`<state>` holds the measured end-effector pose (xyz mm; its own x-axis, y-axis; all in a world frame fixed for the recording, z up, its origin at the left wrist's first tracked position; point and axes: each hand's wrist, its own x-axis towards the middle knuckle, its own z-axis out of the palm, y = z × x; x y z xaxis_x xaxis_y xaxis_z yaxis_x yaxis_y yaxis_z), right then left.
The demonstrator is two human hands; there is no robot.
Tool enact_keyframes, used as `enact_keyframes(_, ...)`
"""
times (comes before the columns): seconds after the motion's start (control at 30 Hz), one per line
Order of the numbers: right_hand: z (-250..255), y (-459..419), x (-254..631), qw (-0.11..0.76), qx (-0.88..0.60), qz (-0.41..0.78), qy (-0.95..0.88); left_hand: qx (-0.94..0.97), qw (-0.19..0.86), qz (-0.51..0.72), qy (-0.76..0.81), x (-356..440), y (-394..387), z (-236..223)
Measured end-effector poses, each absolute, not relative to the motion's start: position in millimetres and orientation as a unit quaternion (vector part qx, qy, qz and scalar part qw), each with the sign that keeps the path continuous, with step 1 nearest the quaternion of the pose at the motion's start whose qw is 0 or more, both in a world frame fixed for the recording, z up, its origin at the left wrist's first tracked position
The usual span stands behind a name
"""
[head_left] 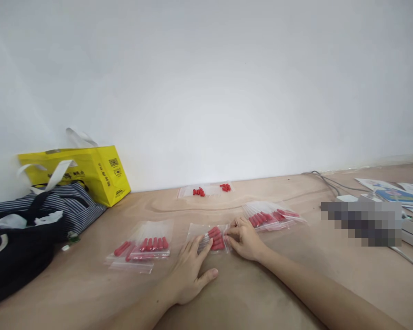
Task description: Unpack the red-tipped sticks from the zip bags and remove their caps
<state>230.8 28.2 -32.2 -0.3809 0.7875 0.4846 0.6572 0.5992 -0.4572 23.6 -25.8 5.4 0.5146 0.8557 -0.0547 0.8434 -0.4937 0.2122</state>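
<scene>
A clear zip bag lies on the table with several droppers in it, their red bulbs pointing right. My left hand rests on the bag's left part, fingers stretched out and spread, covering some of the clear tubes. At the right edge of the same bag, my right hand pinches the zip strip between thumb and fingers. To the left lie zip bags with red-bulbed droppers, partly overlapping. Just beyond my right hand is another pile of filled bags.
Near the wall lie more clear bags with red-bulbed droppers. At left stand a yellow bag, a striped bag and a black bag. Cables, a blurred dark object and printed papers occupy the right.
</scene>
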Motion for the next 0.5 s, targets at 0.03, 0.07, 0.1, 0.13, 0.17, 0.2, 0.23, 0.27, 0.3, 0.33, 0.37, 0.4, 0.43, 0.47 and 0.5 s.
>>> enact_keyframes(0.03,-31,27,230,0.341,-0.421,0.111,-0.833,0.862,0.108,0.019,0.495,24,-26,7)
enact_keyframes(0.07,-30,26,229,0.339,-0.404,0.131,-0.839,0.861,0.109,0.012,0.497,24,-26,7)
enact_keyframes(0.1,-29,25,228,0.34,-0.391,0.151,-0.842,0.86,0.108,0.01,0.499,25,-25,7)
enact_keyframes(0.13,-28,24,227,0.344,-0.384,0.171,-0.84,0.86,0.107,0.012,0.499,24,-25,7)
enact_keyframes(0.17,-27,23,226,0.348,-0.38,0.189,-0.836,0.86,0.105,0.017,0.498,24,-25,6)
enact_keyframes(0.2,-27,23,225,0.352,-0.38,0.206,-0.83,0.861,0.103,0.023,0.497,23,-25,6)
enact_keyframes(0.23,-27,23,223,0.353,-0.381,0.221,-0.825,0.863,0.1,0.029,0.495,23,-24,5)
enact_keyframes(0.27,-26,22,222,0.35,-0.382,0.234,-0.823,0.864,0.096,0.031,0.494,22,-24,4)
enact_keyframes(0.3,-25,23,220,0.345,-0.383,0.243,-0.822,0.864,0.093,0.03,0.494,22,-24,4)
enact_keyframes(0.33,-24,23,219,0.34,-0.385,0.25,-0.821,0.864,0.089,0.026,0.495,22,-24,4)
enact_keyframes(0.37,-23,23,218,0.334,-0.388,0.256,-0.82,0.863,0.085,0.022,0.497,22,-24,4)
enact_keyframes(0.4,-22,24,217,0.33,-0.389,0.263,-0.819,0.862,0.082,0.017,0.499,22,-24,5)
enact_keyframes(0.43,-21,24,216,0.328,-0.391,0.269,-0.817,0.861,0.081,0.014,0.501,22,-24,5)
enact_keyframes(0.47,-21,25,216,0.329,-0.398,0.276,-0.811,0.86,0.08,0.011,0.503,22,-24,6)
enact_keyframes(0.5,-21,26,215,0.329,-0.408,0.283,-0.803,0.859,0.081,0.009,0.505,23,-24,6)
